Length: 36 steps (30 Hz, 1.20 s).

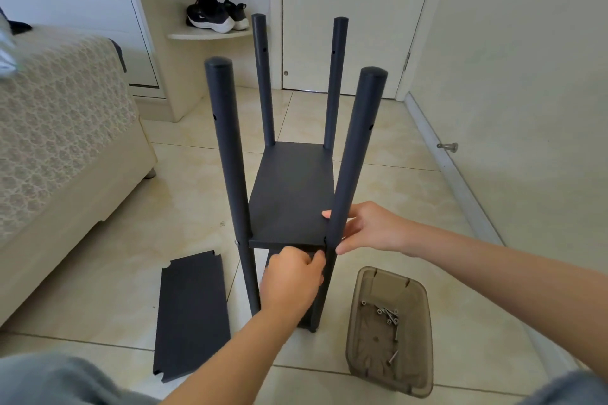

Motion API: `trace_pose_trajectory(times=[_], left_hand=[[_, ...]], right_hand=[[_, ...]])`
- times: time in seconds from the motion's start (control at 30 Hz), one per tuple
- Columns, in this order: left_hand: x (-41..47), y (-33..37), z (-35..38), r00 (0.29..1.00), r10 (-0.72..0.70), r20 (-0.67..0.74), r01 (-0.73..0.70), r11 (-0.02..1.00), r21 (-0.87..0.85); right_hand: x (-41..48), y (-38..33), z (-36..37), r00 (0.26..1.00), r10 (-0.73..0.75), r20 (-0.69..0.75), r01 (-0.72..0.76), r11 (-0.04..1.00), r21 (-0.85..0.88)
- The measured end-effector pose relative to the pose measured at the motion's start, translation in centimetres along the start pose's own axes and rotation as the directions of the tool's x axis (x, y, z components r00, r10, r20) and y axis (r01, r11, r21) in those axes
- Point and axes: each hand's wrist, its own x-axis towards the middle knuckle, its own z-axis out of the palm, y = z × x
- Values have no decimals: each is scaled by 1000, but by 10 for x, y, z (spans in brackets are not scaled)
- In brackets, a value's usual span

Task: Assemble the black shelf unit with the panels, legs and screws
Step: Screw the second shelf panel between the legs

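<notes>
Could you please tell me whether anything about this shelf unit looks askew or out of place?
Nothing looks spilled or damaged. The near left leg and near right leg splay apart toward their tops, though the wide-angle lens may exaggerate this. A spare panel lies on the floor, unfitted.

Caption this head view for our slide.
Right hand grips the near right leg; left hand touches it below the panel.

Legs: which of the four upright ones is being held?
The near right leg: the right hand grips it where the panel meets it. No hand grips the others.
</notes>
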Motion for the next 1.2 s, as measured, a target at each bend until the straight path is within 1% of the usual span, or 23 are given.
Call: trace_pose_trajectory(times=[0.03,0.07,0.1,0.13,0.17,0.2,0.3,0.4,0.47,0.53,0.6,0.67,0.87,1.0,1.1,1.2], left_hand=[[-3,0,-2,985,158,-75,-139,966,218],[-6,0,-5,933,333,-137,-259,885,386],[-7,0,-6,851,495,-174,-360,792,493],[-6,-1,-6,763,616,-196,-431,711,556],[-4,-3,-6,701,682,-206,-469,659,588],[-1,-4,-6,682,701,-207,-475,640,604],[7,-6,-5,759,629,-168,-422,672,608],[14,-8,-6,769,627,-125,-440,660,609],[17,-5,-8,813,578,-67,-435,680,590],[19,-5,-9,839,544,-32,-427,692,582],[18,-6,-8,838,546,-6,-435,674,598],[17,-7,-7,836,548,10,-437,656,616],[22,-12,-7,833,553,25,-435,625,648],[20,-18,-6,843,533,68,-398,534,746],[23,-23,-3,822,567,54,-403,511,759],[22,-24,-2,792,610,17,-405,505,763]], right_hand=[[0,-1,-1,1000,18,12,-18,1000,2],[0,-3,-1,999,32,23,-32,999,5],[0,-5,-1,999,43,31,-44,999,3],[-1,-7,-1,998,53,37,-53,999,-1],[-2,-10,-1,997,62,41,-62,998,-7],[-3,-11,-1,996,73,46,-72,997,-10],[-4,-13,1,992,111,62,-112,994,13],[-4,-13,-3,981,151,121,-161,984,79],[-5,-12,-5,971,189,150,-210,967,144],[-3,-12,-2,967,236,95,-251,944,215],[5,-11,7,956,295,-2,-278,904,325],[12,-13,15,933,356,-45,-309,862,401],[16,-18,23,932,360,30,-340,844,414],[19,-22,18,914,391,105,-388,771,505],[21,-21,18,917,380,120,-382,751,538],[19,-17,19,924,363,118,-366,759,539]])
